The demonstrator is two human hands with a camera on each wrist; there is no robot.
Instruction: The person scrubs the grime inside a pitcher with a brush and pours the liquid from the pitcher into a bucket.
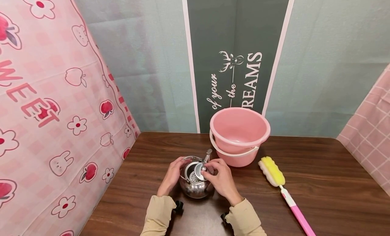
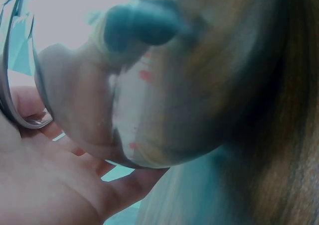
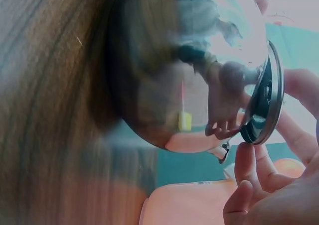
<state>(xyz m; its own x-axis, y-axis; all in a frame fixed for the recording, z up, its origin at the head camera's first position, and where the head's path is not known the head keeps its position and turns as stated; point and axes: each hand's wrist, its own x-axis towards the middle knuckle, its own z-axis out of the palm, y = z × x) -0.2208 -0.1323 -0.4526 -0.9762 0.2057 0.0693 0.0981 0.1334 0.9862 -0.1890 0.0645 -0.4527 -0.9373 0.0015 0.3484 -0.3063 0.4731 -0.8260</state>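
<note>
A shiny steel teapot [image 1: 196,190] stands upright on the table, its spout [image 1: 208,156] pointing away. My left hand [image 1: 171,176] holds the pot's left side; in the left wrist view, that hand [image 2: 55,185] curves its fingers around the round body [image 2: 164,95], by the handle. Between the fingertips of my right hand [image 1: 224,181] is the small round lid [image 1: 198,171], tilted over the right part of the opening. A perforated strainer [image 1: 193,177] shows inside. The right wrist view has the lid [image 3: 277,98] nearly on edge beside the pot [image 3: 154,95], pinched by the right hand [image 3: 284,197].
Behind the teapot to the right, a pink bucket [image 1: 239,159] with a white handle stands on the brown wooden table [image 1: 146,144]. Farther right lies a brush with a yellow and white sponge head [image 1: 274,173] and pink handle [image 1: 301,219]. Printed cloths hang around the table.
</note>
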